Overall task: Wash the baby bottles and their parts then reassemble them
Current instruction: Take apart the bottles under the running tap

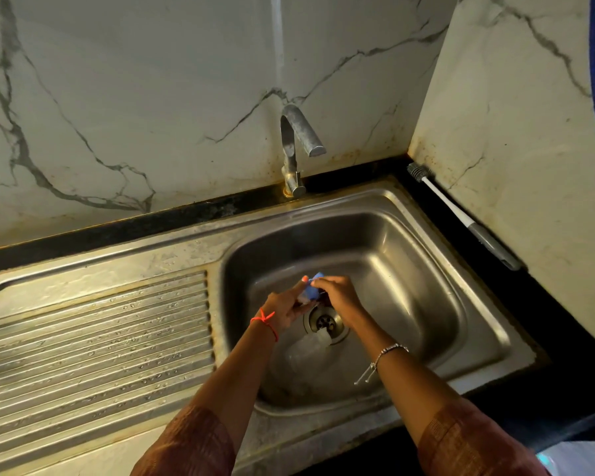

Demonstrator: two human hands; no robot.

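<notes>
Both hands meet over the middle of the sink [426, 255], just at 12 o'clock of the drain [325, 321]; the left hand [285, 309] comes in from 7 o'clock and the right hand [337, 297] from 5 o'clock; between them is a small blue part [312, 291], and each grip is narrow, fingers curled round it from its own side; what kind of part it is cannot be told, as the fingers cover most of it. A clear bottle [306, 355], faint against the steel, lies on the basin floor at 6 o'clock of the drain, between the forearms. A red thread [265, 321] is tied at the left wrist; a bracelet [389, 350] hangs on the right. The tap [298, 146] stands at 12 o'clock behind the basin, spout turned towards 3 o'clock. The ribbed drainboard [100, 338] lies at 9 o'clock, dotted with drops. A brush [461, 214] lies on the dark worktop [547, 321] at 2 o'clock, along the wall, bristles at the far end.
</notes>
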